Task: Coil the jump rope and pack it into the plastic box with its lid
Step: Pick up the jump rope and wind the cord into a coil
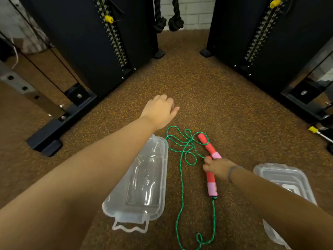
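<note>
The jump rope has a green braided cord [182, 177] and two red-and-pink handles. It lies on the speckled brown floor between two clear plastic pieces. One handle [207, 145] points away from me, and the other handle [211, 184] points toward me. My right hand [217, 167] is closed around them where they meet. The cord is tangled in loose loops beyond the hand and runs back in one long loop to the bottom edge. My left hand [159, 110] hovers over bare floor beyond the rope, fingers loosely bent and holding nothing. I cannot tell which plastic piece is the box and which the lid.
A clear plastic piece with a clip handle [140, 177] lies under my left forearm. A second clear piece [282, 177] is partly hidden by my right forearm. Black weight-stack machines [86, 51] [270, 42] flank the floor, and knotted black ropes [168, 20] hang at the back.
</note>
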The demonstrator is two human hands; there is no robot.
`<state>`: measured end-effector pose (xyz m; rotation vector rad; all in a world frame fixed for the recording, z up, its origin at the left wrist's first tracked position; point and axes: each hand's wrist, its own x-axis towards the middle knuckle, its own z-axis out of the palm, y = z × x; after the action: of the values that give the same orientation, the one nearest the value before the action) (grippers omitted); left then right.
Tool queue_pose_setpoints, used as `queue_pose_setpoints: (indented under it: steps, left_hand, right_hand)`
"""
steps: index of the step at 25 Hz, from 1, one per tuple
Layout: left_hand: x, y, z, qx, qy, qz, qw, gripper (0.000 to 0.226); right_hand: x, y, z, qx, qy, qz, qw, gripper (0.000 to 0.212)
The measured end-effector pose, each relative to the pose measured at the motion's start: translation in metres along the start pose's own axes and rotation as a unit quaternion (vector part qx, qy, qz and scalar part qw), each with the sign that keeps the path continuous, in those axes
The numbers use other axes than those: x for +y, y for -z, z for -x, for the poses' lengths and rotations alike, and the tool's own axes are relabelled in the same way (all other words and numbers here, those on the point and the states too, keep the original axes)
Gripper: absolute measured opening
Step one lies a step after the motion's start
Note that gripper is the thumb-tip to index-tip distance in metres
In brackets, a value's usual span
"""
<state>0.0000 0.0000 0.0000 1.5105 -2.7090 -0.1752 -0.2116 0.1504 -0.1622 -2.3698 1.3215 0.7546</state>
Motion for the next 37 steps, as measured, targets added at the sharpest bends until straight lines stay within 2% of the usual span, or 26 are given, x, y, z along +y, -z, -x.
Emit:
queue_pose_setpoints:
  steps: [1,5,14,16,17,20,22,24,26,28,30,33,37]
  left_hand:
    - [0.002,-0.001,0.001,-0.006,-0.005,-0.004,1.000,0.040]
    - [0.002,-0.007,0.008,-0.026,-0.010,-0.026,0.999,0.042]
    - [0.002,-0.019,0.022,-0.041,-0.023,-0.025,0.999,0.041]
    - [0.005,-0.018,0.023,-0.041,-0.023,-0.024,0.999,0.042]
    - [0.007,-0.016,0.022,-0.038,-0.025,-0.024,0.999,0.042]
    - [0.017,-0.002,0.022,-0.026,-0.030,-0.013,0.999,0.040]
    - [0.026,0.013,0.023,-0.018,-0.034,-0.005,0.999,0.039]
    - [0.036,0.030,0.025,-0.012,-0.038,0.001,0.999,0.039]
    - [0.045,0.045,0.028,-0.002,-0.045,-0.003,0.999,0.040]
    - [0.054,0.062,0.034,0.006,-0.052,-0.013,0.999,0.041]
    - [0.062,0.077,0.041,0.017,-0.058,-0.018,0.998,0.042]
    - [0.072,0.099,0.054,0.035,-0.070,-0.026,0.997,0.042]
    - [0.082,0.126,0.072,0.038,-0.074,-0.018,0.996,0.043]
  right_hand:
    - [-0.005,-0.004,-0.001,-0.027,-0.005,0.014,1.000,0.036]
    - [-0.012,-0.033,-0.006,-0.050,-0.003,0.001,0.999,0.033]
    - [-0.032,-0.041,-0.011,-0.055,-0.073,0.023,0.996,0.040]
    - [-0.037,-0.043,-0.008,0.032,-0.071,0.024,0.997,0.033]
    - [-0.040,-0.038,-0.003,0.007,-0.073,0.008,0.997,0.038]
    - [-0.026,-0.028,0.000,0.094,-0.119,-0.071,0.986,0.055]
    - [-0.026,0.007,0.018,0.125,-0.114,-0.053,0.984,0.062]
    - [-0.021,0.036,0.037,0.183,-0.104,-0.056,0.976,0.047]
    - [-0.017,0.058,0.049,0.169,-0.140,-0.138,0.966,0.044]
    - [-0.019,0.082,0.065,0.187,-0.156,-0.221,0.944,0.037]
    - [-0.021,0.104,0.082,0.210,-0.140,-0.289,0.923,0.021]
    - [-0.027,0.134,0.106,0.274,-0.132,-0.357,0.883,0.025]
    - [-0.027,0.171,0.137,0.358,-0.154,-0.383,0.837,0.020]
